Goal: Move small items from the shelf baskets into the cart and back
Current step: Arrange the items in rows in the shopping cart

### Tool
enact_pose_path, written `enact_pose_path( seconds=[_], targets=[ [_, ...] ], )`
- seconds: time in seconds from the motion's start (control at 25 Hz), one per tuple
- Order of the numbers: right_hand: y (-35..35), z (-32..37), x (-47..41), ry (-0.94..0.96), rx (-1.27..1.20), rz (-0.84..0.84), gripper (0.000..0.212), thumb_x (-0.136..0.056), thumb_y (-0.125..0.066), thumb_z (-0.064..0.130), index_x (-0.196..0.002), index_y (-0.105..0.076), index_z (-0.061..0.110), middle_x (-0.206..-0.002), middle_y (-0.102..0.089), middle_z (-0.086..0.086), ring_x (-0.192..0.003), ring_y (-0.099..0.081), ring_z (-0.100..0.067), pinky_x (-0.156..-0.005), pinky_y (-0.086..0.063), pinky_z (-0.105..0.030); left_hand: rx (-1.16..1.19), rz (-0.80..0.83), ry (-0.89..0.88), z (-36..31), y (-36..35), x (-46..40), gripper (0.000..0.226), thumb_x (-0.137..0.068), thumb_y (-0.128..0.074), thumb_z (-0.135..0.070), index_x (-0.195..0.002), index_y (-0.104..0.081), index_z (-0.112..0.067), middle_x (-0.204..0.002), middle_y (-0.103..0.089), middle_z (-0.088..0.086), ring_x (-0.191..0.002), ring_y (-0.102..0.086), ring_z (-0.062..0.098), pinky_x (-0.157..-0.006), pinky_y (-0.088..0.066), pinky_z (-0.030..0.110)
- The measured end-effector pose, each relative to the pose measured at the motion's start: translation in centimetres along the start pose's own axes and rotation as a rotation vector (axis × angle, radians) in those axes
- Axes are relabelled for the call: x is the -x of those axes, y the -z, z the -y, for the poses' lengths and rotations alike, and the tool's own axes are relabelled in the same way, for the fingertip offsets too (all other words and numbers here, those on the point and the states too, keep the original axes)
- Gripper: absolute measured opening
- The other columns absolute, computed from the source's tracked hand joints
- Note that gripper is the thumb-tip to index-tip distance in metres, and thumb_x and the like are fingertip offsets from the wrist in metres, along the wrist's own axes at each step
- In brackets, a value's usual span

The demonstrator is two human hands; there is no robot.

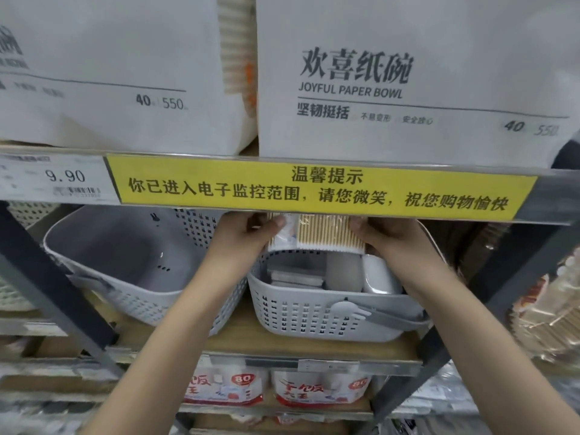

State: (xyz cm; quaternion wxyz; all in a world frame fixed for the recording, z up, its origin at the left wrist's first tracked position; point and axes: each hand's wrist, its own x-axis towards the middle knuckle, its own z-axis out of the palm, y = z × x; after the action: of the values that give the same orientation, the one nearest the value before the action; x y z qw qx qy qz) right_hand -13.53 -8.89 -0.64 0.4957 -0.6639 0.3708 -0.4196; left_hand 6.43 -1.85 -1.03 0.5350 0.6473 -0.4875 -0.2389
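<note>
Both my hands hold one pack of thin wooden sticks (323,233) just above the back of the right-hand grey basket (314,318), tucked under the upper shelf edge. My left hand (248,235) grips the pack's left end and my right hand (379,237) grips its right end. Inside that perforated basket lie several small white and grey boxes (298,277). A second grey basket (125,255) to the left is tilted on its side with nothing visible in it. No cart is in view.
The upper shelf edge carries a yellow notice strip (323,189) and a 9.90 price tag (59,180); white paper-bowl packs (408,83) stand above. Dark metal shelf posts (56,290) slant at both sides. Red-and-white packs (317,390) fill the shelf below.
</note>
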Motion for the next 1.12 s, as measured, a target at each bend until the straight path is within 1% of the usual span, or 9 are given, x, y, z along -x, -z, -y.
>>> enact_pose_path(
  seconds=[0.16, 0.24, 0.36, 0.48, 0.64, 0.8, 0.92, 1.04, 1.12],
  targets=[
    [-0.7, -1.4, -1.7, -0.11, 0.01, 0.025, 0.011, -0.093, -0.057, 0.018, -0.102, -0.058, 0.024, -0.113, -0.066, -0.009, -0.113, -0.058, -0.027, -0.092, -0.051, -0.045, -0.028, 0.095, 0.014, 0.4, -0.3, -0.9, 0.038, -0.091, -0.06, -0.029, -0.093, -0.063, 0.008, -0.086, -0.065, 0.027, -0.083, -0.063, 0.037, -0.088, -0.05, 0.054],
    [-1.2, -1.9, -2.2, -0.15, 0.042, 0.043, 0.016, -0.094, -0.056, 0.017, -0.11, -0.055, 0.022, -0.119, -0.063, -0.008, -0.113, -0.058, -0.025, -0.09, -0.052, -0.043, -0.071, 0.186, 0.056, 0.5, -0.5, -1.4, 0.034, -0.094, -0.056, -0.032, -0.093, -0.063, 0.002, -0.093, -0.065, 0.028, -0.09, -0.063, 0.038, -0.091, -0.049, 0.054],
    [-1.8, -2.3, -2.9, -0.189, 0.032, 0.051, 0.017, -0.095, -0.054, 0.011, -0.111, -0.054, 0.018, -0.116, -0.062, -0.003, -0.107, -0.06, -0.02, -0.084, -0.054, -0.037, -0.069, 0.275, 0.133, 0.0, -0.9, -2.0, 0.022, -0.097, -0.048, -0.034, -0.106, -0.059, -0.018, -0.112, -0.063, 0.012, -0.104, -0.061, 0.032, -0.094, -0.05, 0.044],
    [-2.2, -2.5, -3.3, -0.261, -0.01, 0.103, 0.014, -0.095, -0.053, 0.008, -0.108, -0.057, 0.014, -0.108, -0.064, -0.005, -0.093, -0.063, -0.017, -0.082, -0.055, -0.034, -0.11, 0.335, 0.171, -0.6, -1.1, -2.4, 0.042, -0.095, -0.045, -0.046, -0.133, -0.048, -0.027, -0.131, -0.053, -0.005, -0.115, -0.053, 0.018, -0.1, -0.045, 0.036],
    [-1.9, -2.9, -3.9, -0.288, -0.072, 0.154, 0.02, -0.094, -0.055, 0.006, -0.113, -0.058, 0.01, -0.105, -0.066, -0.004, -0.088, -0.067, -0.016, -0.082, -0.057, -0.033, -0.171, 0.343, 0.123, -0.2, -0.8, -3.5, 0.06, -0.085, -0.055, -0.06, -0.136, -0.045, -0.031, -0.13, -0.051, -0.014, -0.117, -0.049, 0.011, -0.104, -0.039, 0.034],
    [-1.4, -3.1, -4.2, -0.303, -0.086, 0.191, 0.018, -0.089, -0.06, 0.003, -0.103, -0.061, 0.016, -0.101, -0.069, -0.004, -0.089, -0.067, -0.018, -0.087, -0.055, -0.036, -0.206, 0.353, 0.113, 1.2, 0.3, -4.4, 0.079, -0.064, -0.061, -0.078, -0.13, -0.053, -0.035, -0.132, -0.057, -0.01, -0.117, -0.055, 0.016, -0.104, -0.042, 0.041],
    [-1.0, -3.3, -4.7, -0.276, -0.006, 0.228, 0.038, -0.083, -0.066, -0.001, -0.117, -0.058, 0.013, -0.11, -0.067, -0.005, -0.095, -0.065, -0.016, -0.083, -0.055, -0.027, -0.311, 0.46, 0.048, 2.1, 0.9, -5.6, 0.085, -0.053, -0.061, -0.085, -0.125, -0.054, -0.041, -0.128, -0.058, -0.014, -0.117, -0.055, 0.012, -0.105, -0.041, 0.041],
    [-0.9, -4.0, -5.7, -0.195, 0.203, 0.248, 0.062, -0.075, -0.075, 0.0, -0.13, -0.051, 0.014, -0.126, -0.058, -0.002, -0.114, -0.055, -0.016, -0.097, -0.047, -0.028, -0.515, 0.504, -0.003, 2.1, 0.5, -6.0, 0.067, -0.075, -0.066, -0.06, -0.131, -0.049, -0.028, -0.129, -0.056, -0.005, -0.115, -0.054, 0.018, -0.104, -0.04, 0.041],
    [-1.2, -4.4, -6.4, -0.183, 0.387, 0.268, 0.066, -0.073, -0.078, 0.005, -0.132, -0.049, 0.014, -0.126, -0.054, 0.002, -0.118, -0.05, -0.015, -0.103, -0.041, -0.031, -0.716, 0.5, -0.079, 2.3, 0.2, -6.2, 0.05, -0.086, -0.063, -0.042, -0.128, -0.048, -0.02, -0.121, -0.058, 0.0, -0.107, -0.055, 0.02, -0.098, -0.044, 0.038]
  ],
)
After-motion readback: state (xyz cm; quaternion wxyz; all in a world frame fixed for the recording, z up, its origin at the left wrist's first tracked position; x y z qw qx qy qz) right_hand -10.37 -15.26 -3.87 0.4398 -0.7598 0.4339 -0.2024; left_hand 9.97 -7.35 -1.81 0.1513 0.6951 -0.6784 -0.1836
